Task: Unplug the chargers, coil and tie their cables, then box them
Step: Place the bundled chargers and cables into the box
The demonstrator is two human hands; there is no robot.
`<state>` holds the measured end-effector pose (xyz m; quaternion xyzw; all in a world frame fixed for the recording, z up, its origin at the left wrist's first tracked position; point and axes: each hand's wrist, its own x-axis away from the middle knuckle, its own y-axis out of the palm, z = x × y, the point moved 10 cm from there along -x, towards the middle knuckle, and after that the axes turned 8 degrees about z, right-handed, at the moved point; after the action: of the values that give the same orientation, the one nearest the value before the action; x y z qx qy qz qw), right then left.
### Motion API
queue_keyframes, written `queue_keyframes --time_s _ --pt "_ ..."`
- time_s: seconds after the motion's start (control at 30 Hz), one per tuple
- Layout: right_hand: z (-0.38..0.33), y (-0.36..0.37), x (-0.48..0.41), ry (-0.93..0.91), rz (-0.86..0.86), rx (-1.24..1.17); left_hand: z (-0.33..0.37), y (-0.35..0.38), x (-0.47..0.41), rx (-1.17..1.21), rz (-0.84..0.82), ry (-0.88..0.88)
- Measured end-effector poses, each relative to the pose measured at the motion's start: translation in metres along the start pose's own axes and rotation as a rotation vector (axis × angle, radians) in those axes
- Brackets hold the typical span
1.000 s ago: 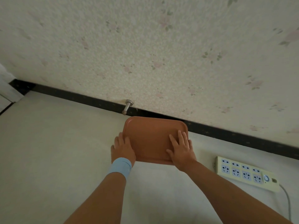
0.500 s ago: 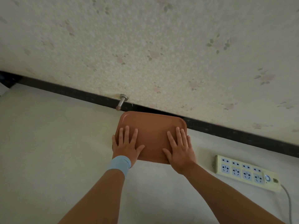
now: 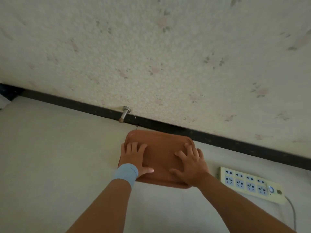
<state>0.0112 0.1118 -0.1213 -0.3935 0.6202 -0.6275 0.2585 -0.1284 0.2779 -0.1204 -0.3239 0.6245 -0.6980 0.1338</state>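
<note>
The rust-brown rectangular plastic tray [image 3: 161, 153], smooth with rounded corners and a low raised rim, lies flat on the pale cream floor [image 3: 50, 157], its far edge close to the wall. My left hand [image 3: 134, 157] lies palm-down on its left part, fingers [image 3: 133, 146] straight and spread, thumb stretched out to the right across the tray's surface. My right hand [image 3: 191, 163] lies palm-down on the right part near the front corner, fingers [image 3: 188, 148] fanned apart and pointing at the wall; neither hand curls round anything. Both forearms reach forward from the bottom of the view, and a soft light-blue wristband [image 3: 126, 174] wraps my left wrist. Just right of the tray, apart from it, a white plastic power strip [image 3: 249, 184] with two rows of sockets lies on the floor, its grey cable [image 3: 292, 211] trailing toward me. Behind the tray runs a black baseboard [image 3: 67, 101] with a short brushed-metal door stop [image 3: 124, 114] sticking out, under grainy floral wallpaper [image 3: 151, 47].
</note>
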Motion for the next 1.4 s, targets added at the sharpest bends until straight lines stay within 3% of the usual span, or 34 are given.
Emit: queue_keyframes --time_s 0.23,0.3,0.47,0.57,0.77,1.0,1.2,1.4 --pt "0.000 -0.010 -0.020 0.028 -0.078 -0.071 0.048 -0.010 -0.037 -0.208 -0.146 0.223" --pt "0.000 -0.007 -0.024 0.022 -0.103 -0.080 0.051 -0.004 -0.046 -0.198 -0.203 0.229" --pt "0.009 0.000 -0.028 0.030 -0.103 -0.103 0.046 0.002 -0.051 -0.073 -0.163 0.234" --pt "0.011 0.006 -0.026 0.025 -0.087 -0.129 0.034 0.001 -0.047 -0.035 -0.114 0.180" --pt "0.020 0.014 -0.011 0.150 -0.061 -0.224 -0.013 0.017 -0.014 0.163 -0.018 -0.113" --pt "0.016 0.010 -0.009 0.200 -0.132 -0.216 -0.013 0.018 -0.003 0.249 0.009 -0.138" --pt "0.001 0.015 0.038 0.347 -0.010 -0.265 -0.003 0.025 0.050 0.241 0.131 -0.294" --pt "-0.009 0.032 0.061 0.161 -0.175 -0.272 0.004 0.041 0.058 0.137 0.020 -0.181"
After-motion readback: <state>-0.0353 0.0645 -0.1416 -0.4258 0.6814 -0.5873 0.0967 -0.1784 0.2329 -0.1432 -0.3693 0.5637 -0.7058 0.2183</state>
